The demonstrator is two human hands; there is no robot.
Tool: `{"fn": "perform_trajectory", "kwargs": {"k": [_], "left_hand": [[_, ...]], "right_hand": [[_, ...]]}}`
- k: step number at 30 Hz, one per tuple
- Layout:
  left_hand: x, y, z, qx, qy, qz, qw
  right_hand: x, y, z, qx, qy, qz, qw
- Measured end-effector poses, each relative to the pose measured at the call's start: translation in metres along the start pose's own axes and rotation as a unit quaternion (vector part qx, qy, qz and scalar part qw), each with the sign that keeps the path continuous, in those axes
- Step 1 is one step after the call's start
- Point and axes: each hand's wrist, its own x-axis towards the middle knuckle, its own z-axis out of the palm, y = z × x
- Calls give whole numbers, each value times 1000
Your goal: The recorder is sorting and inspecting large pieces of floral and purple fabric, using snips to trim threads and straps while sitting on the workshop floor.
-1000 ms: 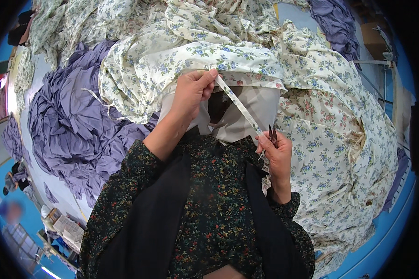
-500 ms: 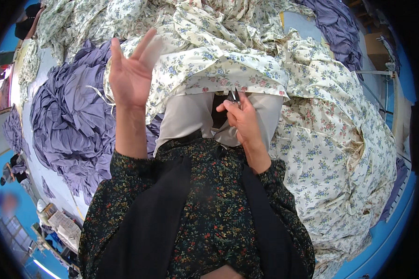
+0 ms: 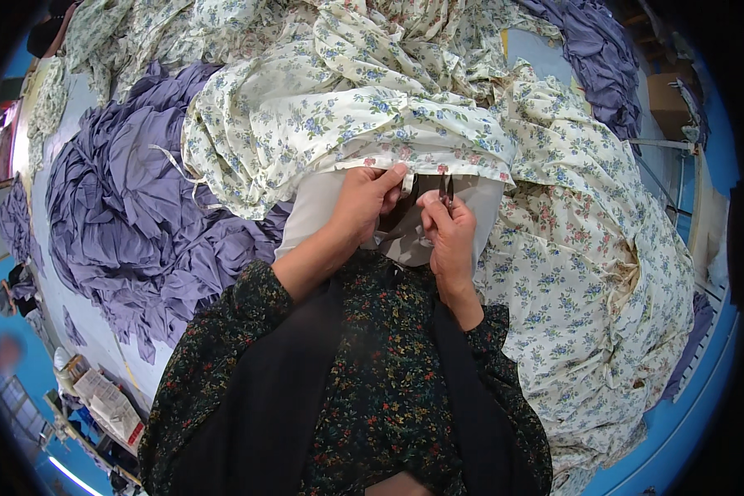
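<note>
A cream cloth with blue and red flowers (image 3: 331, 128) lies over the table side and ends in a straight edge across my lap. My left hand (image 3: 367, 201) pinches that edge between thumb and fingers, left of the middle. Just right of it, my right hand (image 3: 449, 231) is closed round a pair of small dark thread snips (image 3: 445, 190). Their blades point away from me and reach close to the cloth's edge. Whether the blades touch the cloth, I cannot tell. Pale grey cloth (image 3: 310, 207) covers my knees beneath.
Crumpled purple fabric (image 3: 132, 198) is heaped to the left, with a thin white strip (image 3: 169, 157) beside it. More flowered cloth (image 3: 587, 306) spreads down the right side. Another purple heap (image 3: 595, 62) and a cardboard box (image 3: 668, 103) are at the far right.
My left hand has come down from the raised, spread position at the left and now pinches the cloth's edge. My right hand has shifted slightly right and down with the snips.
</note>
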Motion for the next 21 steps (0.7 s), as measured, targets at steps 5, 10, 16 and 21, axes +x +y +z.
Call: {"fn": "perform_trajectory", "kwargs": {"k": [5, 10, 16, 21], "left_hand": [[-26, 5, 8, 49, 19, 42, 998], [-21, -2, 7, 105, 40, 107, 988], [-22, 4, 10, 37, 22, 55, 998], [-20, 4, 7, 29, 28, 50, 998]], "right_hand": [[6, 3, 8, -44, 10, -46, 998], [4, 2, -5, 110, -71, -15, 991], [-3, -5, -13, -151, 10, -35, 988], [11, -8, 5, -424, 101, -293, 851]]}}
